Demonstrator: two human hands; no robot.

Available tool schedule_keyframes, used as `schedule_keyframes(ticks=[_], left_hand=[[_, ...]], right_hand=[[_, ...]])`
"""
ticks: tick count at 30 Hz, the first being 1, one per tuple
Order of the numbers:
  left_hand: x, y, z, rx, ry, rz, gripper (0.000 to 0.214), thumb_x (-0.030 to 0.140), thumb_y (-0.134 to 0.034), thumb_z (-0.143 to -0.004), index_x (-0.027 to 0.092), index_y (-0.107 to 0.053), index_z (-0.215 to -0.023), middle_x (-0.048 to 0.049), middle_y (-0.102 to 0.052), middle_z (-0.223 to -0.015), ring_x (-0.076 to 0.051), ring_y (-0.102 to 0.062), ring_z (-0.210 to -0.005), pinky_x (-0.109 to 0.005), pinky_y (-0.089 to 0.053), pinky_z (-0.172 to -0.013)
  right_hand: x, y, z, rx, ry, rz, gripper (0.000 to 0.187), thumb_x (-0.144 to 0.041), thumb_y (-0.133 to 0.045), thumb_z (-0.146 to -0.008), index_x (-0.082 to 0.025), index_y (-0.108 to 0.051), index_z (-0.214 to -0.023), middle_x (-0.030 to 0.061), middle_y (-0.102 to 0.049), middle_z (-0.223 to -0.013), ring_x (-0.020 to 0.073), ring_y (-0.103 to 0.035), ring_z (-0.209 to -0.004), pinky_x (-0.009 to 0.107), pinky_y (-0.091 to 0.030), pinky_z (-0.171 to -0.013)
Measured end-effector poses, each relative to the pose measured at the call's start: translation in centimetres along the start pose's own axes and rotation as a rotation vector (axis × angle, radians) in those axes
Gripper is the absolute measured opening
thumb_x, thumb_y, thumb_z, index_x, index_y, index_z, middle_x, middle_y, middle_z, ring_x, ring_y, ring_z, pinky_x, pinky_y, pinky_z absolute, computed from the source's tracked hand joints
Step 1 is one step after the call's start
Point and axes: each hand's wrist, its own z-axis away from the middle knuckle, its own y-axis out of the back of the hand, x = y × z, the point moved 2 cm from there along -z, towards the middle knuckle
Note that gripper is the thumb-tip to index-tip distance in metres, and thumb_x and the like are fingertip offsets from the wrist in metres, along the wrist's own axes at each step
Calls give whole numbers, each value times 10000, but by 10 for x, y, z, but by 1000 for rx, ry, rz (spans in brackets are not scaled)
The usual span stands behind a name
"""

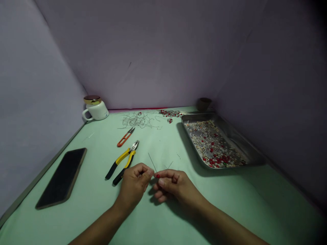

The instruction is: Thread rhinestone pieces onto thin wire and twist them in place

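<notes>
My left hand (138, 180) and my right hand (176, 187) meet low in the middle of the head view, fingertips almost touching. A red bead (158, 176) shows at the right fingertips, pinched between thumb and forefinger. From between the hands a thin wire (152, 162) sticks up to the left. My left thumb and forefinger are closed on what looks like the same wire; its end is hidden by the fingers. Just left of my left hand lie yellow-and-black pliers (125, 160), jaws pointing away from me.
Orange thread snips (125, 137) lie beyond the pliers. At the back are tangled wire (138, 119), beaded pieces (170, 114), a lidded white mug (97, 110) and a small dark pot (203, 103). A metal tray (199, 154) of beads stands right, a phone (62, 178) left.
</notes>
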Motion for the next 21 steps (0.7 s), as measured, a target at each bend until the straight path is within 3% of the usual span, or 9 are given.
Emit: schedule_keyframes(ticks=[8, 14, 21], left_hand=[[5, 0, 1, 8, -19, -78, 198, 283, -561, -686, 179, -536, -519, 87, -360, -347, -68, -300, -338, -191, -251, -353], [9, 1, 3, 70, -173, -153, 207, 215, -567, -663, 170, -535, -463, 41, -488, -453, -97, -428, -469, -196, -353, -461], [5, 9, -6, -33, 35, -82, 175, 324, -571, -710, 167, -597, -639, 69, -430, -403, -80, -355, -370, -194, -290, -368]], right_hand=[[-1, -2, 1, -9, -24, 27, 406, -368, -717, -618, -106, -593, -903, 53, -623, -596, 149, -598, -458, 255, -474, -412], [0, -3, 0, 46, -27, 73, 344, -389, -742, -545, -110, -574, -654, 25, -587, -489, 111, -540, -377, 237, -439, -378], [1, -3, 0, 121, 14, 45, 325, -371, -738, -544, -118, -565, -651, 20, -573, -474, 104, -518, -359, 247, -428, -375]])
